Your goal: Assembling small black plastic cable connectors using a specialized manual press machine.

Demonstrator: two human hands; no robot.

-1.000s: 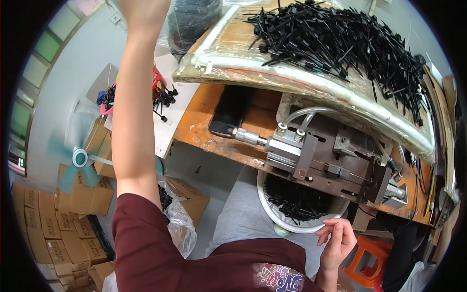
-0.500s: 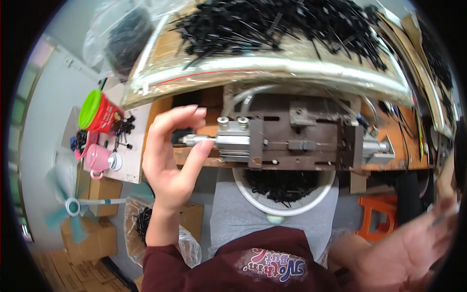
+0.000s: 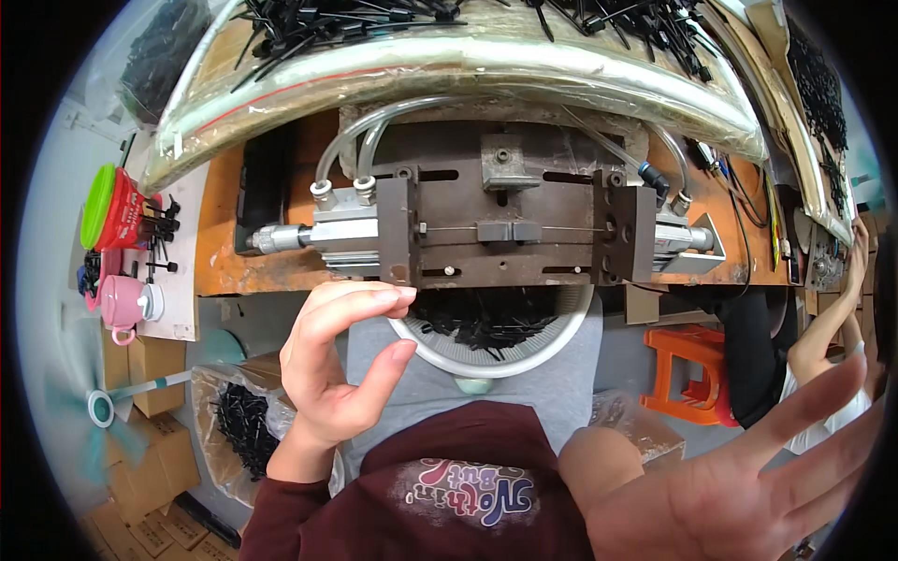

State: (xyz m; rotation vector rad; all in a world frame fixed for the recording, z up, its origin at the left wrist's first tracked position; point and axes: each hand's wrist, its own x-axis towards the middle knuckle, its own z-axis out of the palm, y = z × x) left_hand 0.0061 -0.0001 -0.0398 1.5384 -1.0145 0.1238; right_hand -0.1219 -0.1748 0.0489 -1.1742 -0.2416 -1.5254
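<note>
My left hand (image 3: 337,365) hovers just below the front edge of a bench-mounted pneumatic fixture, thumb and fingers apart, holding nothing. Its fingertips are nearest to the rim of a white basket (image 3: 519,365) on my lap, which holds a heap of small black parts (image 3: 491,327). At lower right my right hand (image 3: 739,496) is raised with the palm showing and the fingers spread, touching nothing. The fixture's brown metal plate (image 3: 552,201) carries a silver cylinder (image 3: 346,241) on the left and another cylinder (image 3: 673,238) on the right. A small grey block (image 3: 508,232) sits midway between them.
Behind the fixture, a plastic-wrapped tray edge (image 3: 449,79) borders piled black stemmed parts (image 3: 337,23). Clear air hoses (image 3: 374,122) loop over the plate. To the left stand a red tub (image 3: 122,210), a pink cup (image 3: 122,301) and a fan (image 3: 101,409). Rightward are an orange stool (image 3: 678,374) and another person's arm (image 3: 832,313).
My left hand has dropped away from the left cylinder's end to below the bench edge. My right hand stays open at lower right. The whole view has shifted, with the fixture now further left and higher.
</note>
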